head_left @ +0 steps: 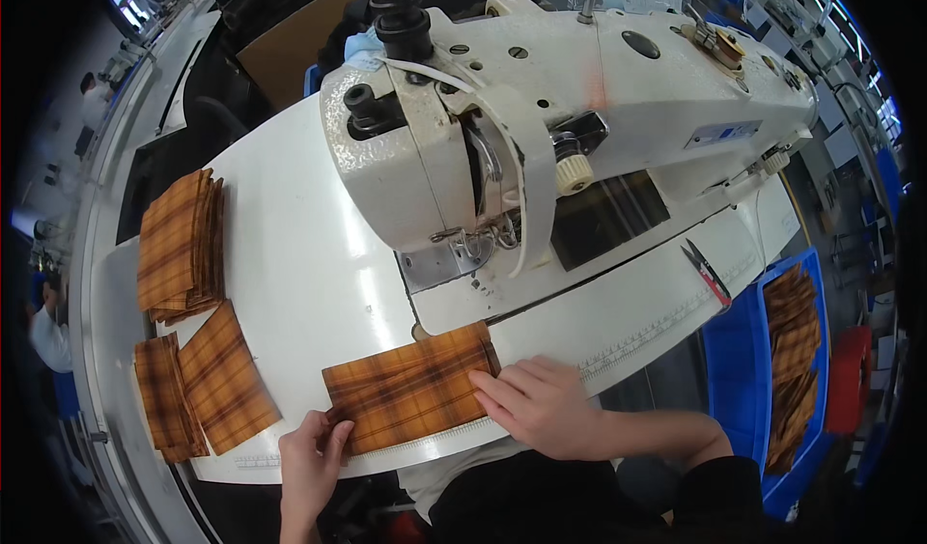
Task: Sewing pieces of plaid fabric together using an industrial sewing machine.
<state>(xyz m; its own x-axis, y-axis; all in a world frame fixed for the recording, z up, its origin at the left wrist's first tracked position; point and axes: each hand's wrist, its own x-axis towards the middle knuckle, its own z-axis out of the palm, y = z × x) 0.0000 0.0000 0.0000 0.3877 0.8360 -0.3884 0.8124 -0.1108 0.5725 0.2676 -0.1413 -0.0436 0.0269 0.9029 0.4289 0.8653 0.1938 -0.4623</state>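
A folded orange-brown plaid fabric piece (406,387) lies at the front of the white sewing table (309,235), below the needle area of a white industrial sewing machine (425,177). My left hand (314,452) pinches its lower left corner between thumb and fingers. My right hand (529,407) grips its right end, fingers bent at the edge. To the left sit a stack of plaid pieces (179,240), a narrower pile (164,390) and a loose piece beside it (227,385).
Red-handled thread snips (715,286) lie on the right extension, near a printed ruler strip. A blue bin (729,370) with plaid pieces stands at the lower right, beside a red object (848,380). A cardboard box (285,52) is behind the table. Other people (48,327) work at the far left.
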